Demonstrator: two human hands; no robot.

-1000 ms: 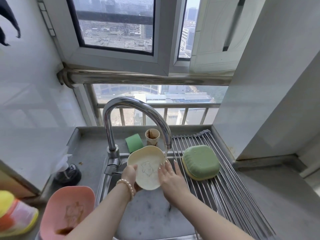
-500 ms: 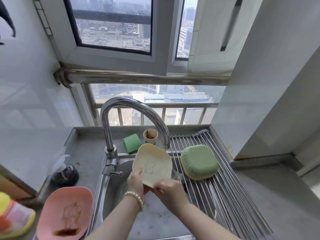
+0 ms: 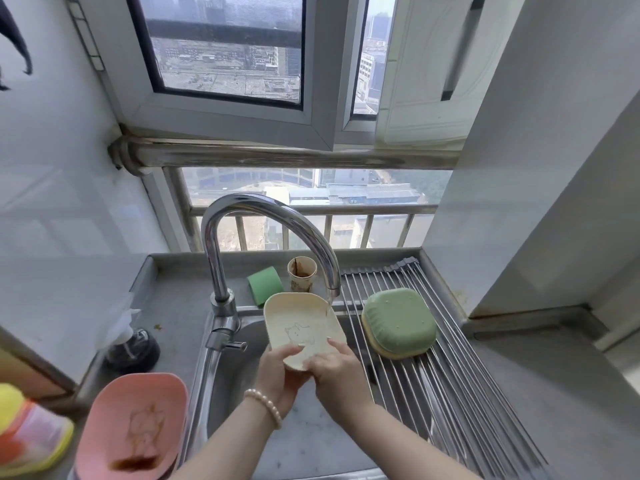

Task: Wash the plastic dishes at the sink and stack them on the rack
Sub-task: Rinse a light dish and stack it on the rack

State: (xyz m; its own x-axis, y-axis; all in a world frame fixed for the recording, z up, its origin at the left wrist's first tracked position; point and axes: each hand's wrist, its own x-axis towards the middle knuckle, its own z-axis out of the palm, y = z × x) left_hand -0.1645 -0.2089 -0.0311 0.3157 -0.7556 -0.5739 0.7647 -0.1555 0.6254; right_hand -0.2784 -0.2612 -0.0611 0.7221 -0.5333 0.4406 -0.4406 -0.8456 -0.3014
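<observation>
A cream plastic plate (image 3: pixel 301 323) with a small line drawing tilts up under the spout of the chrome faucet (image 3: pixel 263 216), above the steel sink (image 3: pixel 225 393). My left hand (image 3: pixel 277 372) grips its near left edge from below, thumb on the face. My right hand (image 3: pixel 334 368) holds the near right edge, fingers over the rim. A green dish (image 3: pixel 398 322) lies upside down on a cream one on the roll-up wire rack (image 3: pixel 450 393). A pink plate (image 3: pixel 133 424) with brown residue sits at the lower left.
A stained paper cup (image 3: pixel 302 273) and a green sponge (image 3: pixel 265 284) stand behind the sink. A black bottle (image 3: pixel 133 348) with plastic wrap stands on the left counter. A yellow and orange item (image 3: pixel 24 434) lies at the far left edge. A grey wall rises right of the rack.
The cream plate has been turned and raised under the spout. My right hand moved from the plate's face to its near right edge; both hands now hold the lower rim.
</observation>
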